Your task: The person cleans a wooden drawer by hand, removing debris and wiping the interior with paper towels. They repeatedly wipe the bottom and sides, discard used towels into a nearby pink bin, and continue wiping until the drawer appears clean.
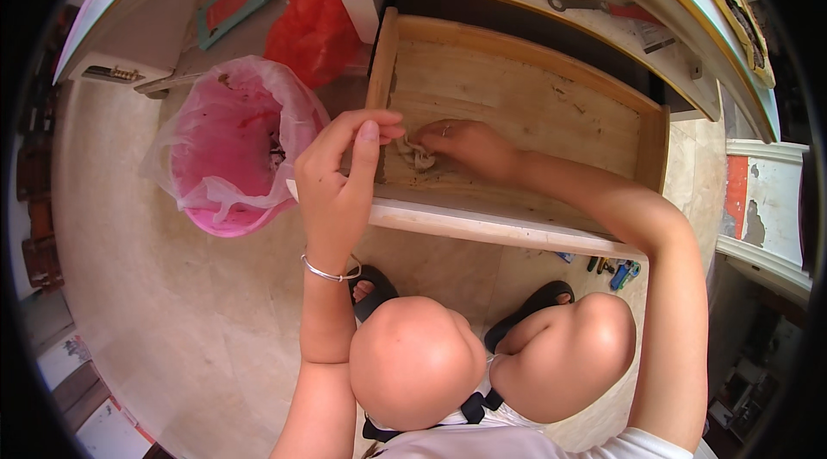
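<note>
A pulled-out wooden drawer [504, 91] lies before me, with dark specks of debris on its bottom. My right hand [468, 142] reaches inside, its fingertips against a crumpled pale cloth or tissue [421, 157] near the drawer's left end. Over the drawer's left front corner is my left hand [352, 162], with fingers partly extended and nothing seen in it. Left of the drawer stands a pink bin [223, 220] lined with a clear plastic bag [242, 75], some bits of waste inside.
A red plastic bag [316, 26] and a teal box [239, 3] lie behind the bin. A wrench [578, 3] rests on the ledge above the drawer. Small tools [623, 273] lie on the floor below the drawer's front, near my sandalled feet.
</note>
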### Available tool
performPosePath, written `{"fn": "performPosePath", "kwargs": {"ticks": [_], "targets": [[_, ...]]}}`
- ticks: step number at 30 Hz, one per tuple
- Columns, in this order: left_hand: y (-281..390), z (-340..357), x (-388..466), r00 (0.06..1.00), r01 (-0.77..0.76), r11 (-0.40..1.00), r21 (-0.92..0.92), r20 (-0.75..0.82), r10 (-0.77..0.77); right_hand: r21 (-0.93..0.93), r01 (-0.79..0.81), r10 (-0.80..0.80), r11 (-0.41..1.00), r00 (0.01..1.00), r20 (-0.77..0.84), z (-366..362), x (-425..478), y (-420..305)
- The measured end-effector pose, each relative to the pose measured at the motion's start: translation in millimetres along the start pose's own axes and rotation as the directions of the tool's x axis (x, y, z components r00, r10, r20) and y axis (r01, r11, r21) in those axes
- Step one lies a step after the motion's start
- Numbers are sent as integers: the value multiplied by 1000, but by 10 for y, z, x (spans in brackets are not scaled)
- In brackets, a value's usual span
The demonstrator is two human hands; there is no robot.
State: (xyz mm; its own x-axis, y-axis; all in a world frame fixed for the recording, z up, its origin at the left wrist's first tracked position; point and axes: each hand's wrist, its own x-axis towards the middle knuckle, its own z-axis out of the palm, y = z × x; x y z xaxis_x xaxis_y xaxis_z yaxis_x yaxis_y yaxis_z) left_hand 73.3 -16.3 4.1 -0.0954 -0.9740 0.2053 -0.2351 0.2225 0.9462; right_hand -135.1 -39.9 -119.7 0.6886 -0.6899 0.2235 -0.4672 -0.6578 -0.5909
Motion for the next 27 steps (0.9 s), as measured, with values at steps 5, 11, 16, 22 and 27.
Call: {"fn": "performPosePath", "kwargs": {"ticks": [5,11,16,22,27], "targets": [[7,18,-18,1000,12,999,43,4,-12,124,-79,66,989,992,106,-165,265,-107],[-26,41,6,1000,18,998,59,-6,-18,185,154,-202,971,940,276,-25,170,-24],[2,34,-3,1000,19,997,72,-8,-19,423,43,-205,905,916,346,-418,90,190],[0,50,-7,1000,5,997,78,20,-6,-32,-8,13,999,985,172,-482,-472,233],[22,65,-16,999,21,991,133,28,-25,-93,-49,71,994,964,256,-305,-457,-77]]}}
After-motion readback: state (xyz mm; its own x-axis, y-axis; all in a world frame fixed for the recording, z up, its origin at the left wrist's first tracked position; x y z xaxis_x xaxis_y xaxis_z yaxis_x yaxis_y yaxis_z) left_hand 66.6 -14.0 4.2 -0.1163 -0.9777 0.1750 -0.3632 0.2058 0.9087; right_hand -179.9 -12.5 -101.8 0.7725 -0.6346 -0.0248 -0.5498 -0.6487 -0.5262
